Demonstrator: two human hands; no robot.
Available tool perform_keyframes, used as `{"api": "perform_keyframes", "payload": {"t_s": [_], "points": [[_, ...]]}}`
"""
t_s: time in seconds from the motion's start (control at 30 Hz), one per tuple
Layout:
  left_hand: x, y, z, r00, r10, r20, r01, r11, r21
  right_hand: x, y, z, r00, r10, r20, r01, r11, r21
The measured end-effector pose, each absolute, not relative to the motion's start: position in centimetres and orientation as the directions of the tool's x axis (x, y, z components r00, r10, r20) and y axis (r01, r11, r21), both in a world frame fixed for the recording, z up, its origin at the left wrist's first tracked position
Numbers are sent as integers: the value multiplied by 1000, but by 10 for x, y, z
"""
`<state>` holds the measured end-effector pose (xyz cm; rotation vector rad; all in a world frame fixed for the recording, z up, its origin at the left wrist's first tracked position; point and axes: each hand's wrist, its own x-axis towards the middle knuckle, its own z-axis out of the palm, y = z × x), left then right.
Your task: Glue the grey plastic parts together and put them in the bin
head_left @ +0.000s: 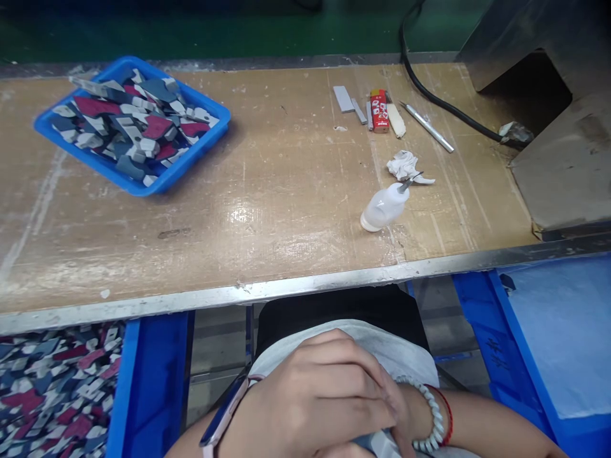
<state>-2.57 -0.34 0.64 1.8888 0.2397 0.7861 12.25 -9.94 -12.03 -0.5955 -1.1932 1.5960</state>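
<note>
Close to my body, my left hand [310, 394], with a watch [229, 407] on its wrist, is closed with its fingers curled across the front of my right hand [403, 413]. My right wrist wears a beaded bracelet [432, 420] and a red cord. Most of the right hand's fingers are hidden behind the left. Low between the hands, at the picture's bottom edge, part of a small blue-grey and white piece [382, 443] shows in their grip. Its full shape is covered.
A blue tray [191, 159] of similar pieces stands on the bench [272, 159]. To the right are a white bottle [384, 207], crumpled tissue [402, 165], red lighter [380, 113], craft knife [429, 129] and black cable [443, 108]. Blue crates [147, 388] flank my lap below the metal edge.
</note>
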Motion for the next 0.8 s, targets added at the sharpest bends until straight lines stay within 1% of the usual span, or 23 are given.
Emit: {"api": "perform_keyframes", "payload": {"t_s": [0.03, 0.07, 0.1, 0.2, 0.27, 0.37, 0.43, 0.53, 0.63, 0.73, 0.8], "points": [[-25, -4, 7, 763, 499, 410, -177, -449, 876, 119, -100, -125, -326, 921, 211, -495, 24, -869], [-25, -5, 7, 758, 506, 411, -177, -447, 877, 118, -100, -129, -306, 928, 214, -526, 22, -850], [-25, -5, 7, 754, 516, 406, -172, -442, 880, 117, -100, -132, -328, 925, 191, -526, -11, -851], [-24, -6, 9, 752, 519, 407, -167, -447, 879, 122, -99, -131, -482, 874, 63, -424, -169, -890], [-24, -6, 10, 762, 510, 398, -154, -454, 878, 124, -95, -121, -541, 839, 57, -420, -211, -883], [-25, -5, 12, 779, 509, 368, -128, -444, 887, 120, -83, -101, -490, 863, 125, -531, -181, -828], [-25, -5, 11, 776, 519, 358, -113, -443, 889, 115, -75, -89, -464, 878, 117, -563, -191, -804], [-25, -6, 10, 768, 534, 354, -111, -433, 895, 109, -66, -75, -440, 895, 65, -566, -220, -795], [-25, -6, 9, 773, 533, 343, -127, -400, 908, 105, -60, -65, -341, 940, 19, -563, -188, -805], [-24, -6, 9, 773, 532, 347, -145, -384, 912, 101, -56, -59, -264, 964, 28, -572, -133, -809], [-24, -5, 9, 768, 539, 347, -144, -383, 913, 100, -54, -59, -269, 963, 36, -519, -113, -848]]}}
